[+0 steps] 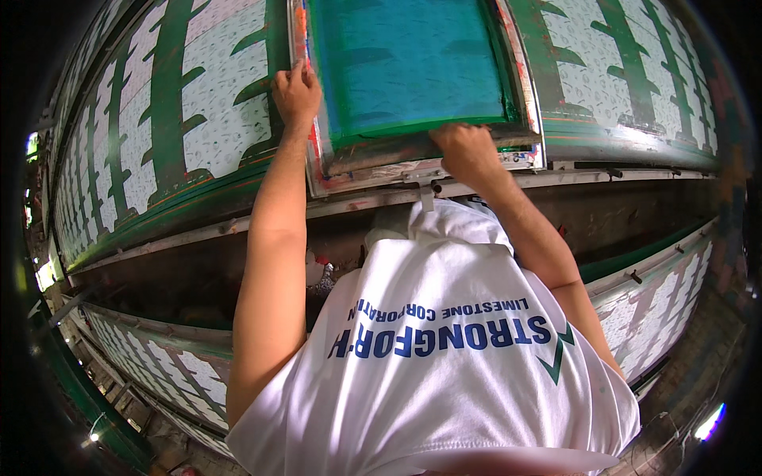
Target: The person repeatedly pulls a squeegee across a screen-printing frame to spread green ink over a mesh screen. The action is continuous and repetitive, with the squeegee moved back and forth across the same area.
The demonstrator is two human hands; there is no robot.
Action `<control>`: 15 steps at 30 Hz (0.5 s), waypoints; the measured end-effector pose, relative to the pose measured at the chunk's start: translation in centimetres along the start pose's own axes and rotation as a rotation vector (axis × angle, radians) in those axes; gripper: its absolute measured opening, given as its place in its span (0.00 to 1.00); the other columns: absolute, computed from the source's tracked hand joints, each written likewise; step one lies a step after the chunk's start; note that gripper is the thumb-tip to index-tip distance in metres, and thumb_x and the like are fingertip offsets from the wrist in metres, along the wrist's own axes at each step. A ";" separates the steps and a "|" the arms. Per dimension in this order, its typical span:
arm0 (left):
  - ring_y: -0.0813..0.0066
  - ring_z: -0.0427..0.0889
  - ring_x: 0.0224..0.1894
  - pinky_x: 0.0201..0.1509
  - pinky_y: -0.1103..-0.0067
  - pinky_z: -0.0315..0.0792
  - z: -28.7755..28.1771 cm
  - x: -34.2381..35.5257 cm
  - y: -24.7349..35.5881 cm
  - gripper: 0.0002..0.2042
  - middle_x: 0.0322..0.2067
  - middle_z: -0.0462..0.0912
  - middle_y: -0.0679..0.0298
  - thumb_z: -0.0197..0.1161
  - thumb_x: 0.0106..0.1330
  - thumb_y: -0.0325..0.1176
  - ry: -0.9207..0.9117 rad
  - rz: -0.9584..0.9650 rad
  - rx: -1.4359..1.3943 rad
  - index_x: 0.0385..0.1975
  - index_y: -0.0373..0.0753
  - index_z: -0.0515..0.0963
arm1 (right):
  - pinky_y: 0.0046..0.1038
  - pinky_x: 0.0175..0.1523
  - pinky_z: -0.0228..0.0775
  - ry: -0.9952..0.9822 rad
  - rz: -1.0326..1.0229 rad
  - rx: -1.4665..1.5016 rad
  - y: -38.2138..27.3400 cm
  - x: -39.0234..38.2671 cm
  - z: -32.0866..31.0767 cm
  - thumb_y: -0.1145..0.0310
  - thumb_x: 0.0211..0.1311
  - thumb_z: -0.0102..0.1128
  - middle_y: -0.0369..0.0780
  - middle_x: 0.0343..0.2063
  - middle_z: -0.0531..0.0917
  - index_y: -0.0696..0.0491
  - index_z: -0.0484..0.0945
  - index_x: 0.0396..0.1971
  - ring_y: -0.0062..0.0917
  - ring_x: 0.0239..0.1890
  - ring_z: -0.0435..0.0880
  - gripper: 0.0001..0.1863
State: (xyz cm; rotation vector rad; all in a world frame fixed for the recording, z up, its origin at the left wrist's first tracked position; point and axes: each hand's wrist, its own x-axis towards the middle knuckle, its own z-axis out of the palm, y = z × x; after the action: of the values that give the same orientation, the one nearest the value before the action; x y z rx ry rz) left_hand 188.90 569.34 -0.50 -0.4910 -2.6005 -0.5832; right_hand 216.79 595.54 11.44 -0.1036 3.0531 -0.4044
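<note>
A screen-printing frame [524, 67] with a turquoise mesh [413, 63] and green ink along its inner borders lies on the long table in front of me. My left hand [298, 95] is closed at the frame's left side, its fingertips pinching the paint-stained edge. Across the near end of the frame lies a long dark bar, which looks like a squeegee [373, 155]. My right hand [468, 148] is curled over this bar, right of its middle; the fingers' undersides are hidden.
White printed fabric pieces [226, 87] with green shapes between them cover the table on both sides of the frame. A metal rail [230, 226] with small pegs runs along the near edge. Behind me stands another table with similar pieces [159, 361].
</note>
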 end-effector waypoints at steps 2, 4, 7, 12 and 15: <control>0.47 0.80 0.51 0.59 0.56 0.75 -0.4 0.2 0.0 0.19 0.44 0.80 0.52 0.71 0.66 0.42 0.000 0.012 0.028 0.57 0.47 0.86 | 0.39 0.47 0.84 0.057 -0.042 -0.044 -0.5 -1.3 0.8 0.73 0.58 0.62 0.46 0.38 0.87 0.57 0.85 0.40 0.39 0.46 0.89 0.11; 0.47 0.79 0.53 0.62 0.56 0.74 -0.6 0.4 0.1 0.23 0.45 0.80 0.52 0.74 0.63 0.44 -0.036 -0.012 0.035 0.59 0.49 0.86 | 0.35 0.53 0.83 0.082 -0.112 -0.026 -0.4 -2.9 1.3 0.73 0.56 0.63 0.46 0.45 0.86 0.62 0.82 0.49 0.38 0.48 0.87 0.19; 0.48 0.78 0.55 0.64 0.56 0.73 -0.8 0.5 0.2 0.24 0.46 0.80 0.53 0.74 0.63 0.42 -0.065 -0.029 0.062 0.60 0.49 0.85 | 0.39 0.63 0.80 -0.003 -0.197 0.029 0.5 -5.0 1.3 0.74 0.55 0.64 0.50 0.63 0.80 0.61 0.78 0.62 0.44 0.63 0.82 0.30; 0.49 0.77 0.54 0.65 0.57 0.72 -0.7 0.7 0.5 0.22 0.45 0.79 0.54 0.72 0.65 0.37 -0.089 -0.039 0.082 0.61 0.48 0.84 | 0.42 0.71 0.74 -0.141 -0.232 0.474 4.5 -6.3 -0.7 0.68 0.61 0.70 0.51 0.69 0.75 0.57 0.76 0.67 0.48 0.68 0.78 0.33; 0.49 0.77 0.54 0.63 0.57 0.73 -0.8 0.7 0.6 0.22 0.45 0.78 0.54 0.72 0.66 0.35 -0.101 -0.035 0.099 0.61 0.45 0.84 | 0.43 0.71 0.74 0.053 -0.005 0.478 9.9 -6.1 -1.9 0.65 0.62 0.73 0.52 0.68 0.76 0.54 0.76 0.68 0.50 0.67 0.78 0.33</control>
State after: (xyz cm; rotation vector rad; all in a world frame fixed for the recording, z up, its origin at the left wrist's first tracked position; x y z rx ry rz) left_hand 188.83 569.61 0.69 -0.4546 -2.7231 -0.4492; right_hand 222.14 606.04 10.97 -0.0764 2.9058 -1.1319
